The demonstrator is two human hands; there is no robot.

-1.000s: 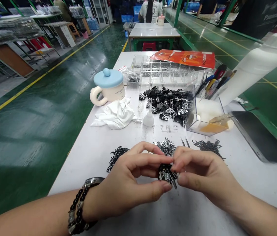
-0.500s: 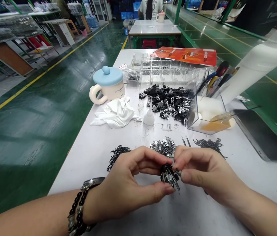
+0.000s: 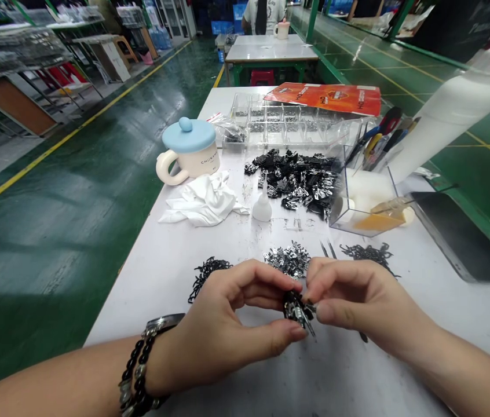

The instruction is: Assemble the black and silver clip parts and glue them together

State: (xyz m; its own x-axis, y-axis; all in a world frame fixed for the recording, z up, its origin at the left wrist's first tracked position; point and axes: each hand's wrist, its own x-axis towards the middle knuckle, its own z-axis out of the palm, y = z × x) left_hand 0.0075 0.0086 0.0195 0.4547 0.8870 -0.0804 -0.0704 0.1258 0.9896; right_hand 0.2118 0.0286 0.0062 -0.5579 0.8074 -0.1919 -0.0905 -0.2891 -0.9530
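Observation:
My left hand (image 3: 223, 313) and my right hand (image 3: 358, 301) meet above the white table (image 3: 245, 370), their fingertips pinching a small bunch of black and silver metal clips (image 3: 297, 307). The fingers hide part of the bunch. Just beyond my hands lie a heap of silver clips (image 3: 287, 260), a tangle of black clip strips (image 3: 205, 278) on the left, and another black tangle (image 3: 369, 253) on the right. Fine tweezers (image 3: 327, 249) rest near my right hand. A larger black and silver heap (image 3: 297, 179) lies farther on.
Farther up the table stand a blue-lidded mug (image 3: 188, 152), a crumpled white cloth (image 3: 201, 201), a dropper bottle (image 3: 262, 207), a transparent compartment tray (image 3: 280, 121), an orange packet (image 3: 327, 98), and a transparent holder with tools (image 3: 362, 202). A dark tablet (image 3: 457, 237) lies right.
The view has drifted slightly, shifting the table contents a little upward and left. My hands stay together, pinching the clip bunch, with only small finger shifts.

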